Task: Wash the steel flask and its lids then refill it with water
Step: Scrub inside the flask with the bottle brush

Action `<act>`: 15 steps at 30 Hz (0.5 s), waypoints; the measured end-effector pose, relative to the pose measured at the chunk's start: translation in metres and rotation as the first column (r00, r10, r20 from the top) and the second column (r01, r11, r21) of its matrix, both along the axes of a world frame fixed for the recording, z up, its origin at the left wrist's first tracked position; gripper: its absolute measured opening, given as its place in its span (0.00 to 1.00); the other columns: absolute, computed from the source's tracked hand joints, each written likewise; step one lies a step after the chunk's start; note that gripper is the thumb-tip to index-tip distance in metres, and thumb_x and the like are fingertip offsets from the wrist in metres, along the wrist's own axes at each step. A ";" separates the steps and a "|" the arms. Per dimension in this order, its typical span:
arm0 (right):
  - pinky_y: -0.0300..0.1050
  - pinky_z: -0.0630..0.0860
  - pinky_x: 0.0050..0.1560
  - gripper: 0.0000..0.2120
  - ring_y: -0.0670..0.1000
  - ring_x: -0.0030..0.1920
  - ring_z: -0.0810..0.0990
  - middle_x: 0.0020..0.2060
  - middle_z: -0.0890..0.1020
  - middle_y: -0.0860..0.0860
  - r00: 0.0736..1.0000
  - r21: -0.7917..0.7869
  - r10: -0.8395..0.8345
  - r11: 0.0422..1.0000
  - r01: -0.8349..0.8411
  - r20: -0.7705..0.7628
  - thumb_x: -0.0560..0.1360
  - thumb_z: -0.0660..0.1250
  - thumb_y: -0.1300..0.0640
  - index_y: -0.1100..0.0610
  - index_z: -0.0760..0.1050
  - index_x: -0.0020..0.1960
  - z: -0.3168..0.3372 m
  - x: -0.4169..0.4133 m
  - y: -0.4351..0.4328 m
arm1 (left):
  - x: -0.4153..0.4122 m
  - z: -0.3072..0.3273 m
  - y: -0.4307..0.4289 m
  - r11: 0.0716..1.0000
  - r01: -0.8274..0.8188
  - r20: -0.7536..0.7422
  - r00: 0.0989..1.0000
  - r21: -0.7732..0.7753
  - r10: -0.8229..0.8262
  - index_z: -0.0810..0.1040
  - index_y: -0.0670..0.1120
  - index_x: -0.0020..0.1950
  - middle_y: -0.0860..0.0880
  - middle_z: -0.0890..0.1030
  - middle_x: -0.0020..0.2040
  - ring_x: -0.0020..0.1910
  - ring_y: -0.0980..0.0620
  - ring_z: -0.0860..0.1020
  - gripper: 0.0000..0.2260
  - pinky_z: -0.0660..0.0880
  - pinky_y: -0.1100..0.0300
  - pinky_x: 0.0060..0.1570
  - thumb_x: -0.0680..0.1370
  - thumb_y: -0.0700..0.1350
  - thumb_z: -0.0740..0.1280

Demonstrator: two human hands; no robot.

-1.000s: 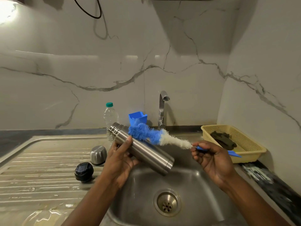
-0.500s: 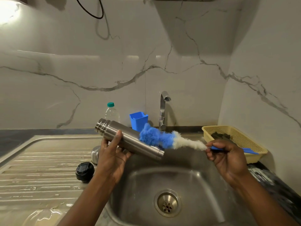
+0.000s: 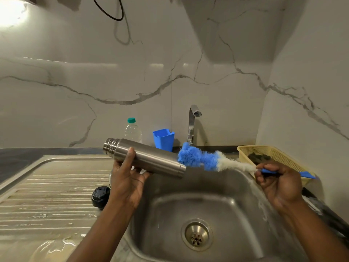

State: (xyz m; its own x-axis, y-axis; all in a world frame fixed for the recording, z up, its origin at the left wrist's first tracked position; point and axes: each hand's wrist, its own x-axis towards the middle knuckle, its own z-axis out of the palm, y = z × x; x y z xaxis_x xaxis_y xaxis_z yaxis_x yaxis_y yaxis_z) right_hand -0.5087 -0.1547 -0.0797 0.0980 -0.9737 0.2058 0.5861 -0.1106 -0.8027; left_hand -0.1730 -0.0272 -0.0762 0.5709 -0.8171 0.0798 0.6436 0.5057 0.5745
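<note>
Flask: steel flask [image 3: 145, 157], one, held nearly level above the near-left rim of the sink bowl [image 3: 217, 201]; long axis runs left-right, ridged open neck pointing far-left and slightly up, flat base pointing right and slightly down.
Left hand: left hand [image 3: 128, 178] under the flask mid-body, thumb over the top, fingers clamped around it.
Brush: bottle brush [image 3: 205, 160], one, blue bristles at the tip, white nearer the blue handle; blue tip just at the flask's base, outside the flask.
Right hand: right hand [image 3: 279, 182] to the right over the sink edge, fingers closed tight on the brush handle.
Lids: black inner lid [image 3: 100, 195], one, on the drainboard [image 3: 47, 195] near left; steel lid mostly hidden behind the left hand.
Far side: tap [image 3: 192, 123], one; blue cup [image 3: 164, 138], one; plastic bottle [image 3: 133, 130] with green cap, one.
Right: yellow basket [image 3: 279, 154], one, something dark inside.
</note>
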 end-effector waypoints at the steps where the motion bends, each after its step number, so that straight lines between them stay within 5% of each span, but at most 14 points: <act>1: 0.38 0.74 0.25 0.17 0.52 0.25 0.78 0.27 0.81 0.56 1.000 -0.008 0.019 1.000 -0.019 -0.021 0.68 0.58 0.67 0.59 0.81 0.26 -0.004 0.003 0.000 | -0.001 0.000 0.000 1.000 -0.003 0.000 1.000 0.004 0.003 0.73 0.48 0.75 0.39 0.79 0.71 0.68 0.39 0.80 0.27 0.82 0.37 0.57 0.76 0.44 0.72; 8: 0.37 0.72 0.25 0.26 0.51 0.25 0.77 0.26 0.80 0.54 1.000 0.005 0.000 1.000 0.000 0.014 0.74 0.53 0.70 0.59 0.80 0.25 0.002 0.000 0.002 | 0.001 -0.001 0.000 0.999 -0.039 0.001 0.999 -0.003 0.039 0.71 0.46 0.78 0.39 0.78 0.72 0.68 0.39 0.80 0.30 0.78 0.31 0.61 0.77 0.46 0.72; 15: 0.38 0.72 0.25 0.25 0.51 0.25 0.77 0.27 0.81 0.55 0.998 0.025 0.065 0.998 -0.065 -0.009 0.75 0.54 0.70 0.59 0.81 0.25 -0.001 0.016 0.008 | -0.006 -0.003 -0.001 1.000 -0.006 -0.023 1.000 0.012 0.006 0.73 0.47 0.75 0.40 0.80 0.69 0.67 0.39 0.80 0.21 0.79 0.35 0.59 0.81 0.44 0.68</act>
State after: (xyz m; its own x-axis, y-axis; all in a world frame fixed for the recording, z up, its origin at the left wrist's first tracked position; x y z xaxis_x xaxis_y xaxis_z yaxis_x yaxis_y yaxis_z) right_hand -0.4927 -0.1470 -0.0809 0.1632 -0.9699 0.1805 0.5832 -0.0527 -0.8106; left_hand -0.1793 -0.0282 -0.0788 0.5775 -0.8144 0.0574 0.6534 0.5032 0.5655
